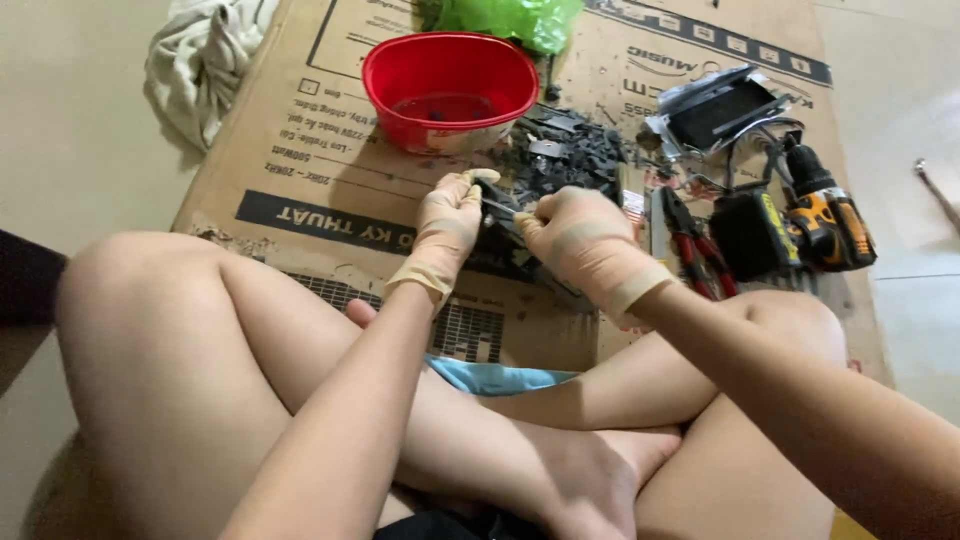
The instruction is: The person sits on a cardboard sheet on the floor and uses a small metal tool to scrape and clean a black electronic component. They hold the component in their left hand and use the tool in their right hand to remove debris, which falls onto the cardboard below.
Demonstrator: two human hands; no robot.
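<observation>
The gloved left hand and right hand pinch a thin metal tool between closed fingers, above a dark part on the cardboard, near the red bowl.

A flattened cardboard sheet lies on a pale tiled floor and fills the upper middle of the frame. On it, upper centre, stands a red plastic basin, with a green plastic bag at the top edge. Just right of the basin lies a heap of dark scrap parts. At right lie a yellow-and-black cordless drill, red-handled pliers and a silver pouch. A crumpled cloth lies upper left, partly on the floor.
</observation>
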